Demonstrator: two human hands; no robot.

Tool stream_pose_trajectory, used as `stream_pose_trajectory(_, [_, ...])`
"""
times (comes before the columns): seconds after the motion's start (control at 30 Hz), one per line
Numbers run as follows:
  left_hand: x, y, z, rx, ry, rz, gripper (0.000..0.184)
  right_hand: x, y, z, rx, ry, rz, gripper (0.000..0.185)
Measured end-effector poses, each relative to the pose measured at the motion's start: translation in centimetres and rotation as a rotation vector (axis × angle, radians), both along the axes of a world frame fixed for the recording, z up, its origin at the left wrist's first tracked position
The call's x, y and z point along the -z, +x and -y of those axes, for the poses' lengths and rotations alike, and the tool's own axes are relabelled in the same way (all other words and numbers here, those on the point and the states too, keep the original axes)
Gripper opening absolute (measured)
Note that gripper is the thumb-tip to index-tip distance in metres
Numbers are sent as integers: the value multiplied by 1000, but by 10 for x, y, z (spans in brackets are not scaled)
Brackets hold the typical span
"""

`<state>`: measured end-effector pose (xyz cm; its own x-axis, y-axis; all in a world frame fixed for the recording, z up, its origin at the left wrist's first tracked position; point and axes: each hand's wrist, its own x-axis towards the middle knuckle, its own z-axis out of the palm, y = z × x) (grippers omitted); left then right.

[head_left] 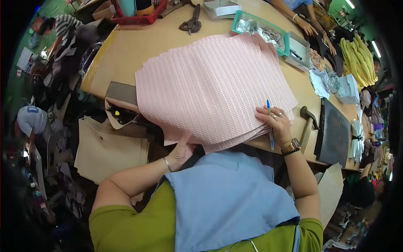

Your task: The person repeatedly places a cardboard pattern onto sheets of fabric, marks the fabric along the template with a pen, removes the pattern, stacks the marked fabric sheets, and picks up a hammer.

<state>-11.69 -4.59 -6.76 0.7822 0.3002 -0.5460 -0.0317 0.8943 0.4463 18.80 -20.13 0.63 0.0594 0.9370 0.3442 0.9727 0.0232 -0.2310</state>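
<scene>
A fanned stack of pink herringbone-textured sheets (205, 84) lies on the wooden table and overhangs its near edge. My left hand (181, 152) is at the near left edge of the stack, thumb on top and the other fingers under the overhanging sheets. On the near right corner of the stack rests my right hand (275, 122), with a blue-capped pen (271, 136) held between its fingers.
A hammer (307, 130) and a black slab (333, 134) lie to the right. Behind the stack are a green tray (268, 31), a grey box (297, 51) and a red basket (138, 19). Brown sheets (110, 147) sit lower left. Another person's hands (305, 26) are at the back right.
</scene>
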Motion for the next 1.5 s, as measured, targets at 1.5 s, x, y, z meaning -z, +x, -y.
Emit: stream_pose_trajectory(1.5, [-46,-138,-279,-1094,1742,-1148,78,-8,-5,-68,247,340,-704,23])
